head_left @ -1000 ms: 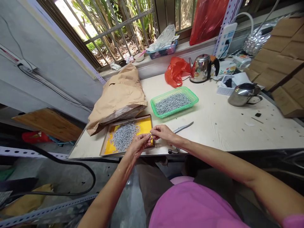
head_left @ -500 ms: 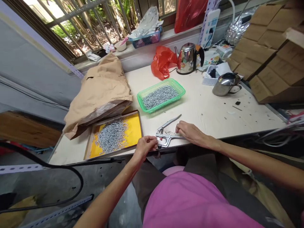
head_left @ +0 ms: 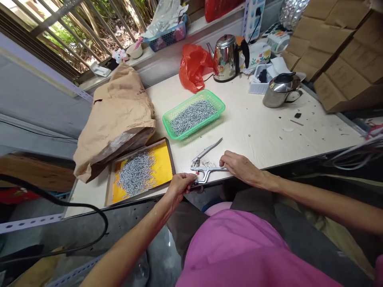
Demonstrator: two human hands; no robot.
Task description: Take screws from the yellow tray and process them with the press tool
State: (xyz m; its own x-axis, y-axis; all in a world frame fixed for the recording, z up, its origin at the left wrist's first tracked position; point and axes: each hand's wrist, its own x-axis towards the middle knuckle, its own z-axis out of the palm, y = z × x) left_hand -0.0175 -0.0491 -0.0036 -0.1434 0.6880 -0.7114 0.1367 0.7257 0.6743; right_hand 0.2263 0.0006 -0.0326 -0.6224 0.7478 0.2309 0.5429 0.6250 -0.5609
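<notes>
Hand pliers of the snap-fastener kind [head_left: 206, 170], grey metal with a spring and a small red part at the jaw, lie at the table's front edge with handles spread. My left hand [head_left: 182, 184] is closed in a pinch at the jaw end; whatever lies between its fingertips is too small to make out. My right hand [head_left: 239, 166] has curled fingers by the end of the lower handle, covering its tip. Whether it grips the handle or a small piece is hidden. Left of the pliers, small silvery metal pieces [head_left: 136, 173] are heaped on a yellow-bottomed tray [head_left: 163, 159].
Behind the pliers, a green basket [head_left: 220, 107] holds more such pieces. A brown paper bag [head_left: 116, 107] leans over the tray's back. Farther off are a red plastic bag [head_left: 194, 65], a steel kettle [head_left: 225, 59], a metal pot [head_left: 278, 93] and cardboard [head_left: 338, 79].
The camera view has shifted, so the table's things sit a little differently in frame. My left fingers have moved slightly closer over the jaw; the right hand stays by the handle.
</notes>
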